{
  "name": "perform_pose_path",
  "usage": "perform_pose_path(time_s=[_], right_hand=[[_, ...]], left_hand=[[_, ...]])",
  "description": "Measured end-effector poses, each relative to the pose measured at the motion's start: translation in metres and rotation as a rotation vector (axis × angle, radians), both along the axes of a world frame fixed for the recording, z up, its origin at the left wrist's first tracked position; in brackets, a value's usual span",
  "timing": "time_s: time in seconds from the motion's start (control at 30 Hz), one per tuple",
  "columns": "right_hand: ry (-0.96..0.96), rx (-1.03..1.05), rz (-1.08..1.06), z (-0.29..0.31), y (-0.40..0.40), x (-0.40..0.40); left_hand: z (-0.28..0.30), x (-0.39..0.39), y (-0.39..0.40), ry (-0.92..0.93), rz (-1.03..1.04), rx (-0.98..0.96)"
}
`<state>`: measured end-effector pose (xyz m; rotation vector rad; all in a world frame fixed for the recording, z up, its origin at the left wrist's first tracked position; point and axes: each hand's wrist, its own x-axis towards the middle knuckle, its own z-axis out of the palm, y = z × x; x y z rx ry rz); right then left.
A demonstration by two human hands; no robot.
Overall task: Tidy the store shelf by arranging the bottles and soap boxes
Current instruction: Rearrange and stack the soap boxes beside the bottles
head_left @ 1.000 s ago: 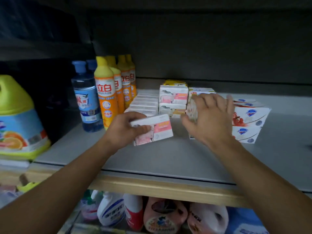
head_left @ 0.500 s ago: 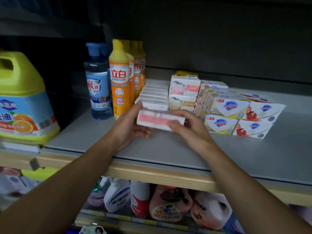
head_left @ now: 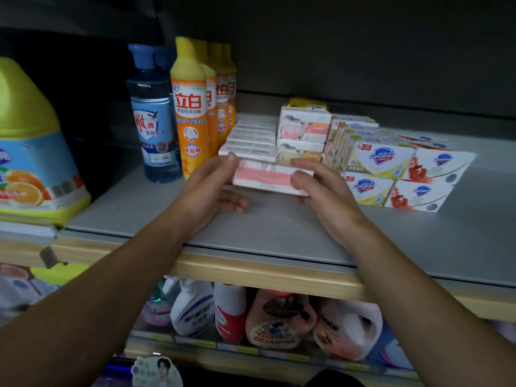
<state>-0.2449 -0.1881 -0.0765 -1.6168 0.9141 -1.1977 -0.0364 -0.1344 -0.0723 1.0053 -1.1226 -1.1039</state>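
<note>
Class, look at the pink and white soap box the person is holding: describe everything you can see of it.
The soap box is a flat white carton, cardboard by its look, with a pink band along its long side; the print is blurred. It lies level, long side to the camera, just above the shelf, before a row of like boxes. The left hand grips its left end, the right hand its right end.

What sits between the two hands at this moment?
In the head view, a pink-and-white soap box sits between them: the left hand holds its left end, the right hand its right end, just before the white box row.
</note>
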Motion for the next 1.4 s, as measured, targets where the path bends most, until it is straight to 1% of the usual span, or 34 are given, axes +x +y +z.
perform_pose_path(time_s=[0.1,0.2,0.23,0.33,0.4,0.47,0.57,0.63,0.7,0.77,0.83,0.9,0.97,1.03,1.13,1.2,1.3,1.4], right_hand=[[0.008,-0.196,0.037,-0.001,0.003,-0.002],[0.149,-0.303,0.025,-0.002,0.008,0.000],[0.168,-0.323,0.037,-0.003,0.008,0.001],[0.178,-0.246,0.077,-0.006,0.009,0.000],[0.235,-0.209,0.028,-0.007,0.008,-0.001],[0.264,-0.258,-0.043,-0.006,0.008,-0.003],[0.305,-0.419,-0.120,-0.003,0.010,-0.003],[0.363,-0.528,-0.154,-0.002,0.011,-0.002],[0.387,-0.585,-0.169,-0.001,0.010,-0.001],[0.369,-0.571,-0.164,-0.002,0.010,-0.001],[0.321,-0.474,-0.135,-0.003,0.010,-0.001],[0.312,-0.363,-0.098,-0.004,0.009,-0.002],[0.345,-0.304,-0.065,-0.005,0.008,-0.004],[0.381,-0.268,-0.033,-0.005,0.007,-0.008],[0.393,-0.221,-0.019,-0.006,0.008,-0.008],[0.421,-0.255,-0.065,-0.003,0.010,-0.006],[0.616,-0.432,-0.121,0.010,0.010,-0.001],[0.935,-0.511,-0.037,0.028,0.009,0.010]], left_hand=[[-0.001,0.004,0.003,0.090,-0.041,-0.026],[0.001,0.004,0.002,0.095,-0.012,0.023],[0.002,0.003,0.002,0.087,-0.007,0.034],[0.001,0.003,0.004,0.020,-0.043,0.003],[0.000,0.004,0.006,0.004,-0.083,-0.031],[0.001,0.005,0.006,0.022,-0.124,-0.048],[0.002,0.004,0.009,0.062,-0.162,-0.054],[0.002,0.004,0.010,0.083,-0.158,-0.062],[0.002,0.003,0.011,0.081,-0.140,-0.064],[0.003,0.003,0.010,0.069,-0.126,-0.060],[0.002,0.000,0.009,0.044,-0.074,-0.057],[-0.002,-0.004,0.005,-0.074,0.045,-0.078],[-0.006,-0.007,0.002,-0.285,0.167,-0.129],[-0.008,-0.007,0.000,-0.422,0.203,-0.171],[-0.009,-0.006,-0.002,-0.498,0.187,-0.182],[-0.008,-0.007,-0.001,-0.526,0.202,-0.163],[-0.004,-0.009,0.001,-0.557,0.231,-0.135],[0.000,-0.002,0.004,-0.720,0.227,-0.147]])
